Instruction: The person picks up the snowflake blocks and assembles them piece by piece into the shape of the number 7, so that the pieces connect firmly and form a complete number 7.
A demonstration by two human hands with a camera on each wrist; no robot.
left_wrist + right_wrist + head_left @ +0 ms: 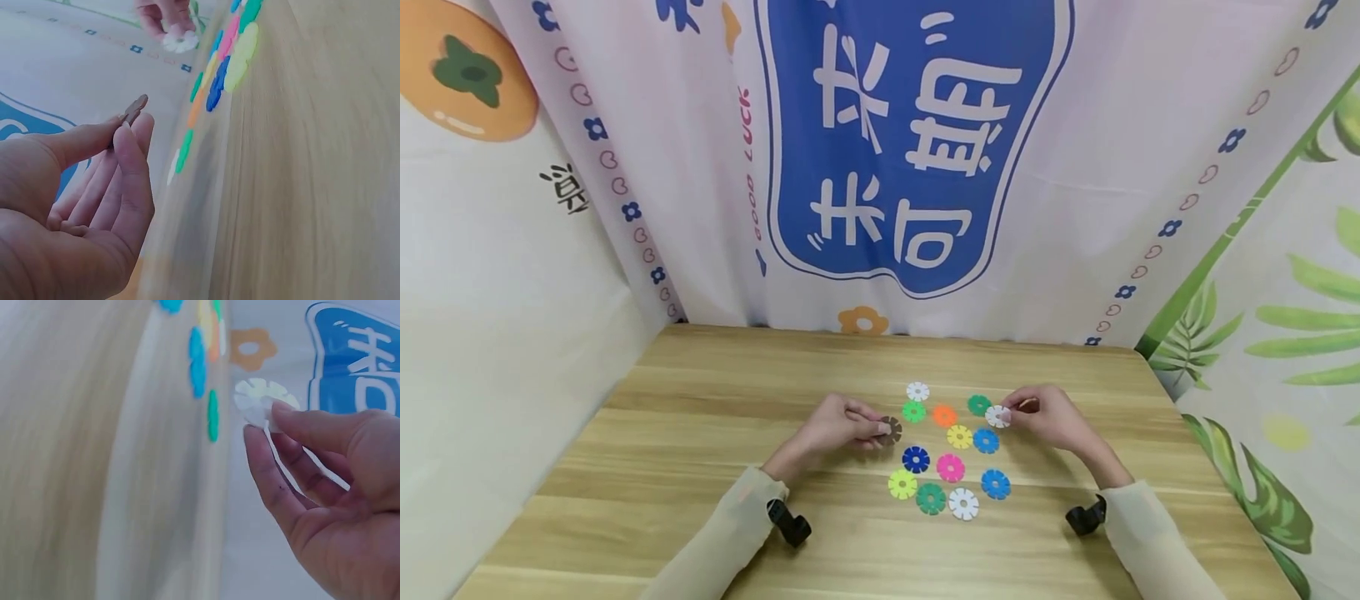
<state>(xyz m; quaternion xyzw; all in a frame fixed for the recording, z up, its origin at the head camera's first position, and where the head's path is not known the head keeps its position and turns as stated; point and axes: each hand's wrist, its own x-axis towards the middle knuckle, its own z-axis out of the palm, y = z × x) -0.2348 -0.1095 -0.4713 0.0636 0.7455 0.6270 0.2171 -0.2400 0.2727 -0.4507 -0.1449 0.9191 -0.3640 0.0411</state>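
Between thumb and fingers, my left hand pinches a brown notched plastic disc, seen nearly edge-on in the left wrist view. My right hand pinches a white notched disc by its edge, held up off the table as the right wrist view shows. Spread between the two hands lie several flat discs of the same kind: an orange disc, a yellow disc, a pink disc, a dark blue disc and a green disc near the right fingers.
The discs lie on a wooden table. A white disc and a teal disc are closest to the person. A printed curtain hangs behind the table's far edge, with more printed cloth at the right side.
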